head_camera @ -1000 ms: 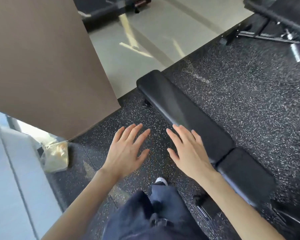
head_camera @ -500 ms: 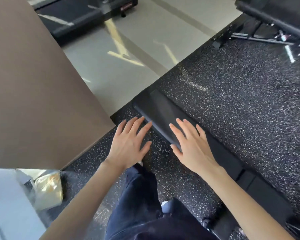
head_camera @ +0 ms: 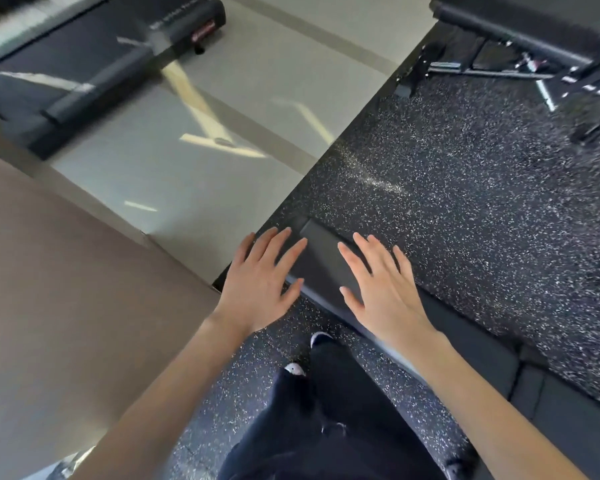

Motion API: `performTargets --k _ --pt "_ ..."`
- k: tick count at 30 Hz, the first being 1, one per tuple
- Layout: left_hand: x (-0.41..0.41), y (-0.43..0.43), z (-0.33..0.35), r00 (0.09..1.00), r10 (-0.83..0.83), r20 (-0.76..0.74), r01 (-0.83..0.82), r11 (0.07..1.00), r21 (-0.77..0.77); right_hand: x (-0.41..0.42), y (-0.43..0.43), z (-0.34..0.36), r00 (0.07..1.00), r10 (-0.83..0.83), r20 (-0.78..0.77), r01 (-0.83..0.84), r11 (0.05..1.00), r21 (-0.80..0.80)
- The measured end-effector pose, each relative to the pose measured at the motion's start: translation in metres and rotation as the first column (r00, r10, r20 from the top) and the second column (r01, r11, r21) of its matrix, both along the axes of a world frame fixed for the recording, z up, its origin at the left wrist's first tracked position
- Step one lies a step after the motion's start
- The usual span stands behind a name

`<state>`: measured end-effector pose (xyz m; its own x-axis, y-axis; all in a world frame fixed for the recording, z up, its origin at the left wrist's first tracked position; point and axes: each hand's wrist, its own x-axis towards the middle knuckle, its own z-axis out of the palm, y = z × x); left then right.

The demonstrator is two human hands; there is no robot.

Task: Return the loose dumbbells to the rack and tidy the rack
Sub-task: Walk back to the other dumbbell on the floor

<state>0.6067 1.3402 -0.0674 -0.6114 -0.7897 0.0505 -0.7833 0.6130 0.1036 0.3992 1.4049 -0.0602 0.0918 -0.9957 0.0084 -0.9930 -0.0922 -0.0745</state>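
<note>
No dumbbell and no rack show in the head view. My left hand [head_camera: 258, 280] is held out in front of me, palm down, fingers spread, holding nothing. My right hand [head_camera: 381, 291] is beside it, also palm down with fingers apart and empty, hovering over the end of a black padded bench [head_camera: 323, 263]. My dark trouser legs and white shoe tips show below the hands.
Speckled black rubber flooring [head_camera: 482, 209] fills the right. A brown wall panel [head_camera: 66, 306] stands at the left. Beyond it lie a grey smooth floor [head_camera: 194, 174] and a treadmill [head_camera: 94, 64]. Another bench frame [head_camera: 520, 53] stands at the far right.
I have stepped forward: the bench has slid down and back under my hands, the treadmill has come into fuller view, and the bag by the wall has left the view. Both hands stay open.
</note>
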Motion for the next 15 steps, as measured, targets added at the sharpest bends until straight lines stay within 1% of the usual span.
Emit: performTargets --k 7,11,15 --pt "-0.013 -0.099 -0.015 1.0 -0.016 -0.007 0.016 1.0 0.0 -0.012 -0.095 -0.017 0.999 -0.049 -0.012 0.048 0.998 -0.04" --pt "-0.035 -0.162 -0.013 0.998 -0.045 0.045 0.043 0.998 0.047 -0.024 -0.154 -0.03 0.993 -0.111 0.037 0.11 0.993 0.034" --pt "-0.054 -0.228 -0.007 0.994 -0.106 0.035 0.105 0.994 0.028 -0.041 -0.199 -0.029 0.978 -0.185 0.093 0.184 0.983 0.021"
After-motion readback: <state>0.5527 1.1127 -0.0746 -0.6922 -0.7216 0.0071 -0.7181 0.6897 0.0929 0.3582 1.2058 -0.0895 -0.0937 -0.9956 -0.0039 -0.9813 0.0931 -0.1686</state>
